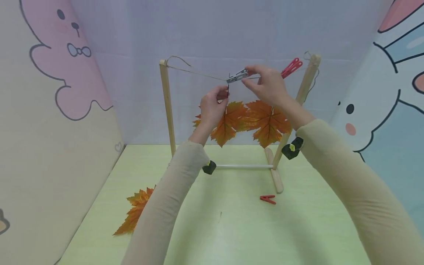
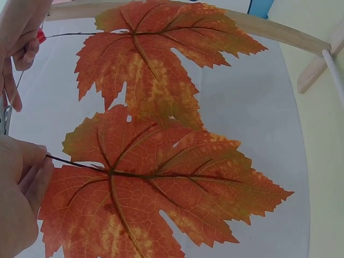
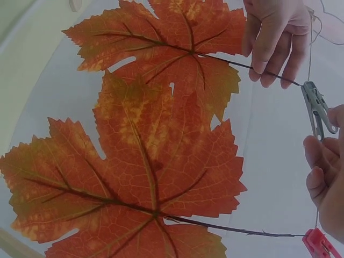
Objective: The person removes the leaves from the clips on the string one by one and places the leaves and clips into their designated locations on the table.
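Observation:
My left hand pinches the dark stem of an orange maple leaf between thumb and fingers, and the leaf hangs below. My right hand holds the handle ends of a grey clothespin between thumb and fingers. The clothespin lies along the string, its nose at the top of that stem. Beside it, a second orange leaf hangs by its stem from a red clothespin on the string, near the right post. The two leaves overlap in the wrist views.
The string runs between two wooden posts of a stand with a white crossbar low down. Another orange leaf lies on the table at the left, partly behind my left sleeve. A red clothespin lies in front of the stand.

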